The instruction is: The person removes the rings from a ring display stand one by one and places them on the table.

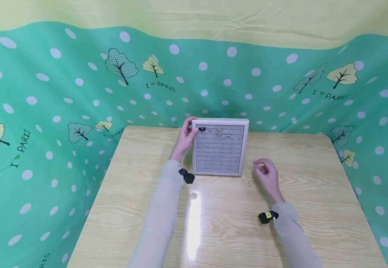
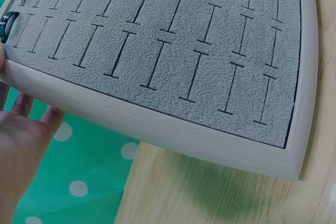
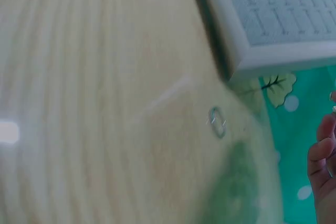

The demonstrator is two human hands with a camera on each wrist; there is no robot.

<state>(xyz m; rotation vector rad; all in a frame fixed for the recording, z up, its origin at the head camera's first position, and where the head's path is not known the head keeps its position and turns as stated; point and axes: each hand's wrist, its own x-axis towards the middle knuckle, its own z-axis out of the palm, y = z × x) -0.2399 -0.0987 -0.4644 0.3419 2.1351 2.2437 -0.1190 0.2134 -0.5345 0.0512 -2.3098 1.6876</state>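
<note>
- The left hand (image 1: 182, 140) grasps the upper left corner of a ring display (image 1: 218, 158), thumb at the front of the frame, other fingers behind it.
- The display leans up near the far edge of the surface (image 1: 140, 193), roughly midway between its left and right edges.
- Its grey panel has rows of slots. In the top row sit a black ring (image 1: 202, 129), a silvery ring (image 1: 210, 129) and a gold-toned ring (image 1: 218, 130), starting from the left corner; two more rings (image 1: 228, 135) sit in the row below.
- The right hand (image 1: 267, 175) is over the surface, to the right of the display; its grip pinches a small object (image 1: 254, 162) between thumb and fingertip, too tiny to identify surely.
- A loose ring (image 1: 250, 183) lies on the surface just beside the display's lower right corner, towards the near edge.
- Dotted green cloth (image 1: 214, 80) hangs behind the far edge.
</note>
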